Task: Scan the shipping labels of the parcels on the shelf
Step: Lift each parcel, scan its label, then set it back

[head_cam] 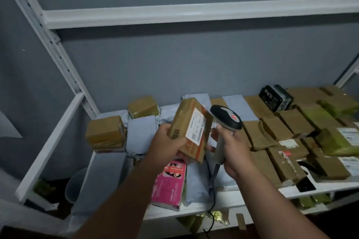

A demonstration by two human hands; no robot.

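Note:
My left hand (167, 146) grips a brown cardboard parcel (181, 122), lifted above the shelf and tilted. Its white shipping label (196, 127) faces up and to the right. My right hand (234, 150) holds a grey and black barcode scanner (226, 117) by its handle. The scanner's head sits just right of the label, nearly touching the parcel. A dark cable (213, 196) hangs from the handle down past the shelf's front edge.
The white metal shelf (233, 199) carries many parcels: brown boxes (105, 132) and grey mailer bags (140, 134) at left, a pink box (169, 182) in front, taped brown and green packages (279, 135) at right, a black box (275, 100) at the back. A white beam (174, 15) runs overhead.

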